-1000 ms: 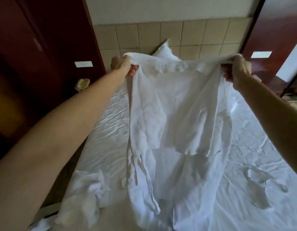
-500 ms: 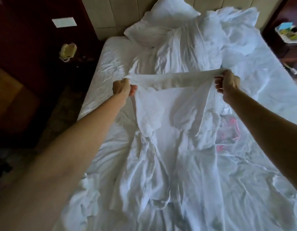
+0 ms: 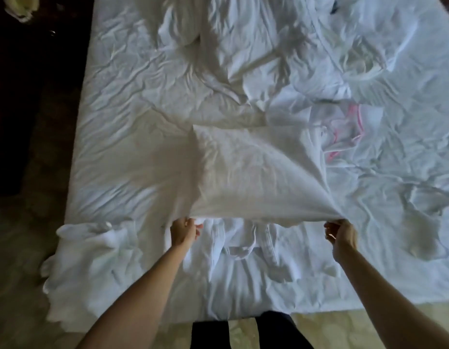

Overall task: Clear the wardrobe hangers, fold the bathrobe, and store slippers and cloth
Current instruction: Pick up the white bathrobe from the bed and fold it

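The robe lies across the bed, its upper half folded over toward the person, so the fold is under way but not finished. The left hand pinches one corner of the near edge and the right hand pinches the other, both clamped on the cloth and holding that edge taut just above the mattress. Beneath the lifted edge the lower part of the robe shows, with its belt looped loosely between the arms; judging by this, the robe needs at least one or two more folds before it is a neat stack. To the left, at the bed's near corner, a white towel sits bunched and unfolded, which looks like the cloth yet to be stored. To the right of the robe lies a clear bag with pink trim, contents too blurred to tell; it may hold slippers. No hangers or wardrobe are in view, so that step cannot be judged. Rumpled bedding fills the far end.
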Tool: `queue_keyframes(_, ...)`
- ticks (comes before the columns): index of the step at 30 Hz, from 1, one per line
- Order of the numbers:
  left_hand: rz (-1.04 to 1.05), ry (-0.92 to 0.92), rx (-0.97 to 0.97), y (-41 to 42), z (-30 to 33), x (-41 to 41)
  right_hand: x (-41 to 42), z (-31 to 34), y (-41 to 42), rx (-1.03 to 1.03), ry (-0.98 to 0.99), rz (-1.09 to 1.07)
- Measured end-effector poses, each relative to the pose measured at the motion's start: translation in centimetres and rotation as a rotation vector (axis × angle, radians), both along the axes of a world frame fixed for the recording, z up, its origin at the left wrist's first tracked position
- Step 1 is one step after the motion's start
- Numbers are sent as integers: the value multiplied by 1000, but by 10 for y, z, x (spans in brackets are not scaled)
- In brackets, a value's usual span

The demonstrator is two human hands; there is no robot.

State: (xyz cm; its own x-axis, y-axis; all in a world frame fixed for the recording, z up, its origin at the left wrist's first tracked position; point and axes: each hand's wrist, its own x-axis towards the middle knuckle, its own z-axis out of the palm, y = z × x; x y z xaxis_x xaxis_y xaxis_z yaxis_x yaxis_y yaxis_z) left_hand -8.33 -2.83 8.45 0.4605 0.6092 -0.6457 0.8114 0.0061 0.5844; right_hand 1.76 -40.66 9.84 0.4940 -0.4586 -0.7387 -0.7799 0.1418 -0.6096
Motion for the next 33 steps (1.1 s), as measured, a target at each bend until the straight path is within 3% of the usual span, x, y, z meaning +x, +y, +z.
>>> queue_keyframes(4,-176,196,58,-2,-53,-79,-95,-60,-16,2,175,-65)
queue_keyframes(8,-398,265,0,19,-71,-86,-116,-81,-2,-13,223,-113)
queue_keyframes(11,-655,364,-39,47,-60,-68,-118,-59,22,-406,245,-88)
queue_keyframes(13,-630,302,64,64,-43,-51,-118,-35,55,-667,100,1)
queue_keyframes(14,-549,240,117,72,-35,-41,-115,-30,79,-703,-6,96)
queue_keyframes(17,-322,97,185,99,-27,0,-113,-40,177,-684,-247,628)
queue_keyframes(20,-270,135,106,121,-47,45,-117,-64,279,-649,-274,1004)
queue_keyframes(25,-337,91,-100,115,-70,97,-113,-105,396,-560,103,1059)
queue_keyframes(29,-471,75,-190,107,-84,118,-115,-137,435,-646,149,1045)
queue_keyframes(33,-483,57,-225,113,-97,134,-123,-153,447,-695,73,1021)
